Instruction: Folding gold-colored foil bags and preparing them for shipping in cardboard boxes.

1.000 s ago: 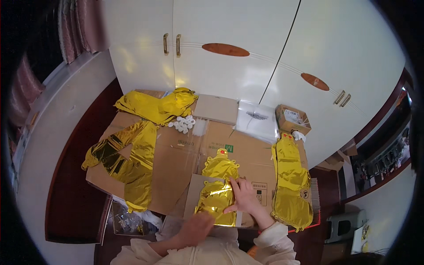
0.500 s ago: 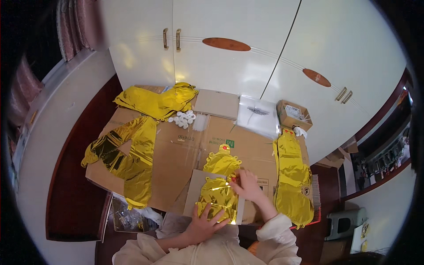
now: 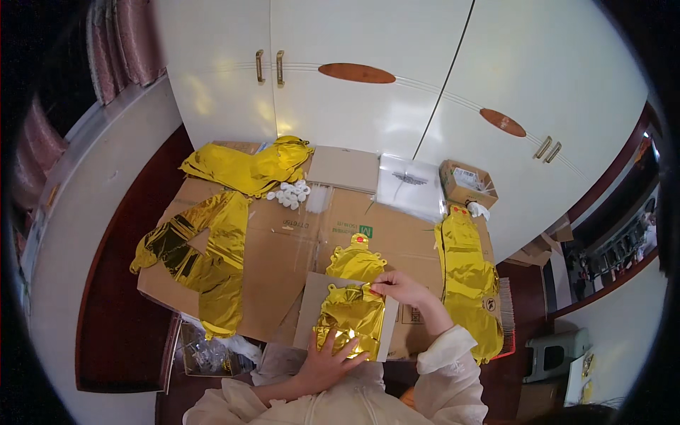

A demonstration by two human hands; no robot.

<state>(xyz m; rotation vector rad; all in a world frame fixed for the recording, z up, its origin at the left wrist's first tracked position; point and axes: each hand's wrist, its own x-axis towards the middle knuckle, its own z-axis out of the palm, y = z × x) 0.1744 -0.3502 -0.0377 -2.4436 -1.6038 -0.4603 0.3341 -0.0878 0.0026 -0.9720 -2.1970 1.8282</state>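
Note:
A folded gold foil balloon [image 3: 347, 312] lies on a grey card [image 3: 307, 301] near the front edge of the cardboard. My left hand [image 3: 327, 365] rests on its lower part, fingers spread flat over the shiny foil. At the upper right corner of that balloon, my right hand [image 3: 402, 289] pinches the foil edge between thumb and fingers. Just beyond the card, another gold foil piece [image 3: 354, 262] with a small red mark at its tip lies flat. I cannot see whether the two foil pieces are joined.
More flat foil balloons lie at the left [image 3: 225, 262], the back left [image 3: 244, 168] and the right [image 3: 467, 283]. White rolls [image 3: 289, 194], clear plastic bags [image 3: 411, 188] and a small cardboard box [image 3: 467, 183] sit along the back. White cabinet doors [image 3: 354, 106] stand behind.
My right hand has shifted slightly, its fingers closing at the foil's corner and covering the red spot seen there before. My left hand stays in place.

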